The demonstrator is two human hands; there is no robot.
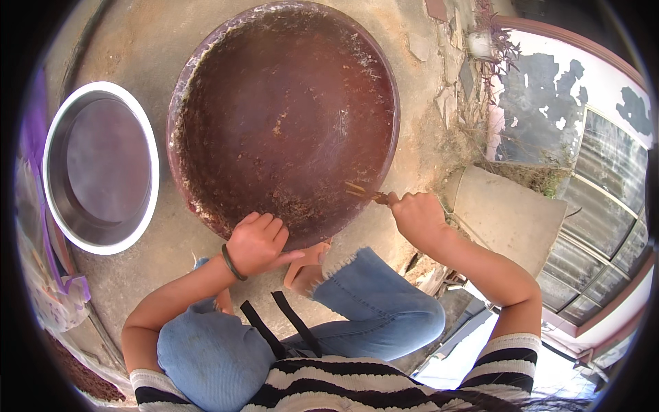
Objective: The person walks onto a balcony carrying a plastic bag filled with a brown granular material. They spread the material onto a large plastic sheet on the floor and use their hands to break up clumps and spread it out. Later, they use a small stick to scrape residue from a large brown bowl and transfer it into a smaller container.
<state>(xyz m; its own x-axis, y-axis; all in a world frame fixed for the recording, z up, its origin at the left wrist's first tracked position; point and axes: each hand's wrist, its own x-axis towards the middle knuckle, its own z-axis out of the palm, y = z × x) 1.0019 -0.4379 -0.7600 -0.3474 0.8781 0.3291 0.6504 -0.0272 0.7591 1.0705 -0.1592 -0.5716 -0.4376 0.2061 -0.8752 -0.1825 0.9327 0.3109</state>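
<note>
A large round reddish-brown basin (309, 118) stands on the ground before me. Pale crust and dark residue cling to its inner wall, mostly at the left and near sides. My left hand (258, 243), with a dark bangle at the wrist, grips the basin's near rim, fingers over the edge and thumb outside. In my right hand (418, 215) is a short bundle of split sticks (366, 193), perhaps a worn whisk brush. Its splayed tips point left over the basin's near right wall. My palm and fingers hide the other end.
A metal pan (108, 159) with a pale rim, seemingly holding liquid, stands left of the basin. Purple-edged plastic sheeting (51, 247) lies farther left. At right are a stone slab (509, 216), broken tiles (453, 103) and a peeling wall (540, 103) with a window.
</note>
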